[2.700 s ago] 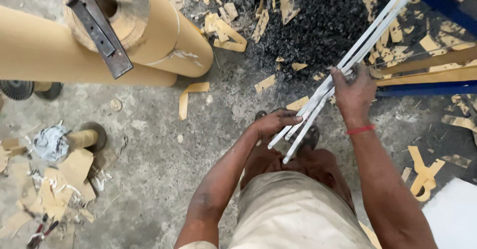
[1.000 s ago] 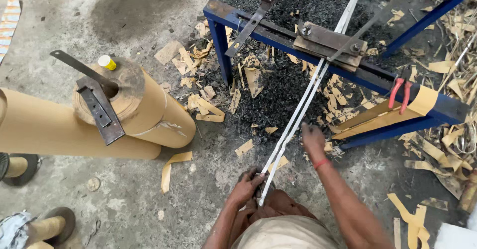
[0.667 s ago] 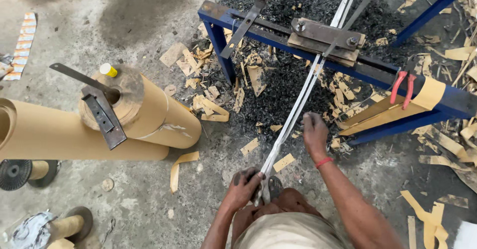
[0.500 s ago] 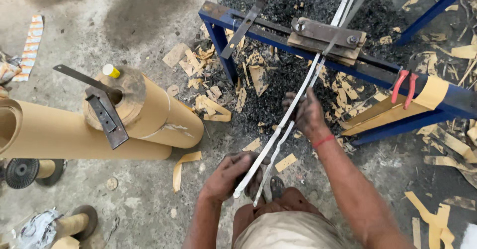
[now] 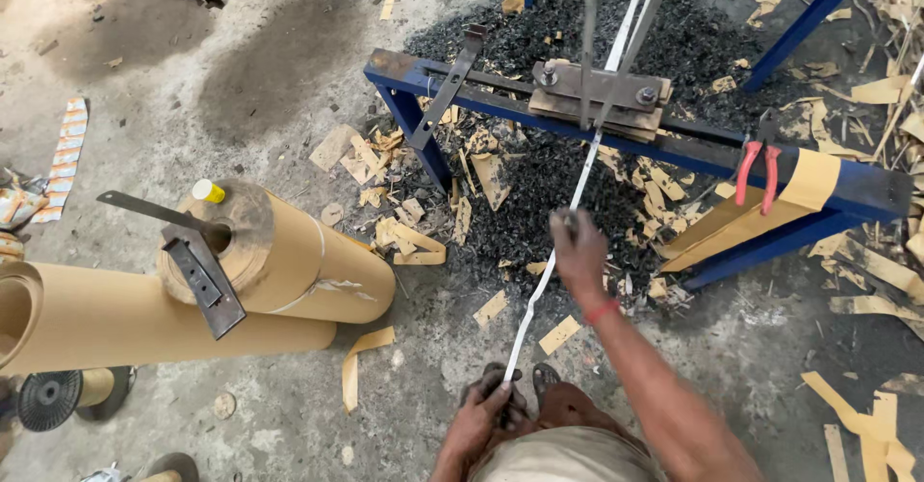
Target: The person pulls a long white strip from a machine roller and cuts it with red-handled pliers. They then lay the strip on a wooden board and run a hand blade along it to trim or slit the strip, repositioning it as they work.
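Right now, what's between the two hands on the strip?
In the head view, only a bare run of the metal strip spans from the left hand up to the right hand; beneath it lie concrete floor and cardboard scraps.

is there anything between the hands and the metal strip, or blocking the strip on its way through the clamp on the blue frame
Nothing visible does. The right hand grips the metal strip partway along, and the left hand holds its near end. From the right hand the strip runs free in the air up to the clamp plate on the blue frame, above the dark shavings.
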